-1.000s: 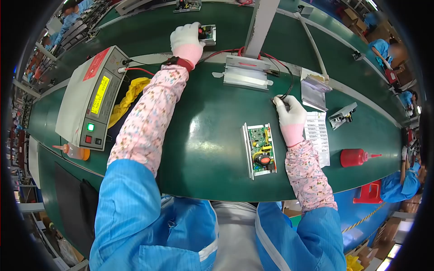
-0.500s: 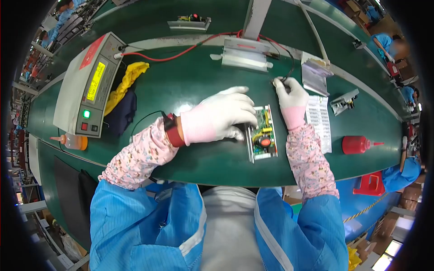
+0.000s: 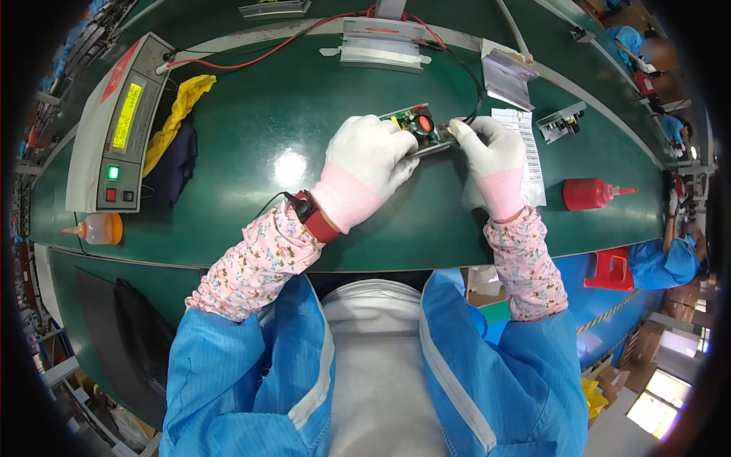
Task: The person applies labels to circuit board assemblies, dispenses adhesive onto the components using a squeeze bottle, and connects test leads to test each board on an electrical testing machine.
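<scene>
My left hand [image 3: 371, 154], in a white glove with a pink cuff, is closed on the left side of a circuit board [image 3: 403, 120] in a metal frame. The board has a round black part with a red top [image 3: 422, 125]. At the board's right end, my right hand [image 3: 493, 148], gloved the same way, pinches the end of a black test lead [image 3: 478, 84]. Its fingertips cover that end, so I cannot tell whether it touches the board. A dark red strap [image 3: 320, 226] circles my left wrist.
A tester with a lit yellow display [image 3: 126, 114] stands at left, beside a yellow cloth [image 3: 177, 122]. Metal brackets [image 3: 381, 44] line the back. To the right are a printed sheet [image 3: 533, 164], another board [image 3: 562, 123] and a red bottle [image 3: 588, 194].
The board has turned and moved away from me, and my left hand now grips it. My right hand has brought the lead to its right end. The camera view has shifted.
</scene>
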Demonstrator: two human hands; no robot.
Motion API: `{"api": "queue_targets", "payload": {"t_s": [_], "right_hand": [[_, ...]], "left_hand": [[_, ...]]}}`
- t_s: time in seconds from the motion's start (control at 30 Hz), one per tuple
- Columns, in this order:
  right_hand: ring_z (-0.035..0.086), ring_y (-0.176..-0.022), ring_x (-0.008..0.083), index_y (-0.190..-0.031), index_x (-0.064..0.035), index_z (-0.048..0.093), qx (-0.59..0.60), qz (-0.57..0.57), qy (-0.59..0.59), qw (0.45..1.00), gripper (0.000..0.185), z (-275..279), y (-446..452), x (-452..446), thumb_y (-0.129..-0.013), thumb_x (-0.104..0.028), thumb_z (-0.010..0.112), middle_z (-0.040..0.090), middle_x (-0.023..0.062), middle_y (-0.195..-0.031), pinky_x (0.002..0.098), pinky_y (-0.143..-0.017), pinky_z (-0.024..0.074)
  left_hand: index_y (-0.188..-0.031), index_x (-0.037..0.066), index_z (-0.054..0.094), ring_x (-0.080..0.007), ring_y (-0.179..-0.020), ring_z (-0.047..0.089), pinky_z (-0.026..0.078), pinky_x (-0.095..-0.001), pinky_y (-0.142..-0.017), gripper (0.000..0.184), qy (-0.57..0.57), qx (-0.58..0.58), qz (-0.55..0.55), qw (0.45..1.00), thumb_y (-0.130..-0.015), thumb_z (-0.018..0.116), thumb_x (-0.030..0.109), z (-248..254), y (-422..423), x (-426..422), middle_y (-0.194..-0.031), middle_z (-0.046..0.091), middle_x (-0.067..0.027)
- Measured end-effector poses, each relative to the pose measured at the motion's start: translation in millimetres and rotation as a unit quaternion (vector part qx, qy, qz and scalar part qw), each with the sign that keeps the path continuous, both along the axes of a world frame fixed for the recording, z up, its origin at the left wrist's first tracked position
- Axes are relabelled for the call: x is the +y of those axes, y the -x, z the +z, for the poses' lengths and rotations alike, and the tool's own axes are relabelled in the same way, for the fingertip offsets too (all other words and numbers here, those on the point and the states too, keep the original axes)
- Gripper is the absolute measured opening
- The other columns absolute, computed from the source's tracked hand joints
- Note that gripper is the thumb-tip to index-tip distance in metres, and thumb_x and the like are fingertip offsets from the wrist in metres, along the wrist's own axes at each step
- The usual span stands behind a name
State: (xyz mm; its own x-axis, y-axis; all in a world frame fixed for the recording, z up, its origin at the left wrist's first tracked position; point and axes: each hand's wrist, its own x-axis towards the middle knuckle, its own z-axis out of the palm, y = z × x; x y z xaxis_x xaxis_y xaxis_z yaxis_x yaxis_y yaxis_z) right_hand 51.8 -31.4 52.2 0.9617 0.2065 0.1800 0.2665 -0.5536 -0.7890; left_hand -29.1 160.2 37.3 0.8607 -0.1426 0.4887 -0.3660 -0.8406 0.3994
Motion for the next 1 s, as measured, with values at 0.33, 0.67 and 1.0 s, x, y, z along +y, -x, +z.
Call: {"api": "queue_targets", "payload": {"t_s": [0.33, 0.67, 1.0], "right_hand": [[0.056, -0.054, 0.0164, -0.087, 0.0015, 0.075, -0.042, 0.013, 0.123, 0.991, 0.034, -0.1, -0.6, 9.3, -0.089, -0.032, 0.071, 0.068, 0.0056, -0.066, 0.0311, -0.053, 0.0433], [0.062, -0.067, 0.0165, -0.101, 0.0012, 0.075, -0.016, 0.049, 0.062, 0.997, 0.031, 10.3, -0.2, 8.0, -0.092, -0.028, 0.068, 0.074, 0.0074, -0.083, 0.0275, -0.062, 0.0482], [0.066, -0.084, 0.0152, -0.116, 0.0039, 0.071, -0.083, 0.010, -0.050, 0.995, 0.027, -25.7, -8.4, 21.3, -0.098, -0.014, 0.061, 0.075, 0.0112, -0.100, 0.0241, -0.076, 0.0511]], "left_hand": [[-0.087, 0.011, 0.068, -0.0266, -0.078, 0.057, 0.046, -0.0373, -0.078, 0.013, 0.012, 0.019, 0.024, 0.999, -0.079, 0.075, 0.019, -2.5, 0.3, -2.7, -0.084, 0.065, -0.0051], [-0.085, 0.010, 0.067, -0.0267, -0.080, 0.057, 0.046, -0.0377, -0.080, 0.014, -0.025, -0.007, 0.020, 0.999, -0.075, 0.075, 0.017, 6.3, -8.2, 6.5, -0.086, 0.065, -0.0045], [-0.098, 0.012, 0.075, -0.0269, -0.088, 0.060, 0.047, -0.0378, -0.081, 0.023, -0.004, -0.030, 0.048, 0.998, -0.077, 0.076, 0.020, 9.6, -121.3, 67.3, -0.092, 0.068, -0.0056]]}}
